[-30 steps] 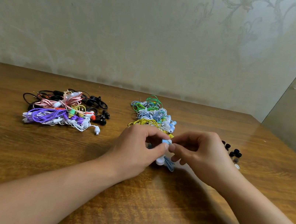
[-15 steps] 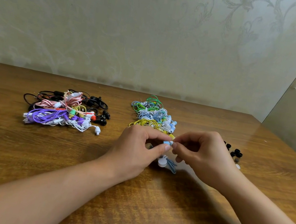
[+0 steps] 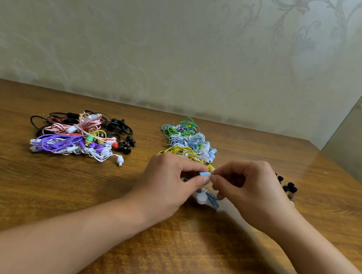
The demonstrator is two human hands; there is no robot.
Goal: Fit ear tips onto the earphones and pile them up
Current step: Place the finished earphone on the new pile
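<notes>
My left hand (image 3: pixel 168 177) pinches a light-blue earbud (image 3: pixel 205 173) between thumb and forefinger above the wooden table (image 3: pixel 72 190). My right hand (image 3: pixel 247 187) meets it from the right, its thumb and forefinger pinched at the earbud's tip; what they hold is too small to make out. The same earphone's blue-grey cable and its second white-tipped bud (image 3: pixel 202 197) hang below my hands. Behind them lies a pile of green, blue and yellow earphones (image 3: pixel 186 140). Loose black ear tips (image 3: pixel 288 187) sit to the right of my right hand.
A second heap of black, pink, purple and white earphones (image 3: pixel 78 135) lies at the left of the table. A patterned wall runs along the table's far edge. The table's right edge slants down past the black ear tips.
Both hands have stayed together at the earbud, with only small finger shifts. The hanging white-tipped bud has swung slightly.
</notes>
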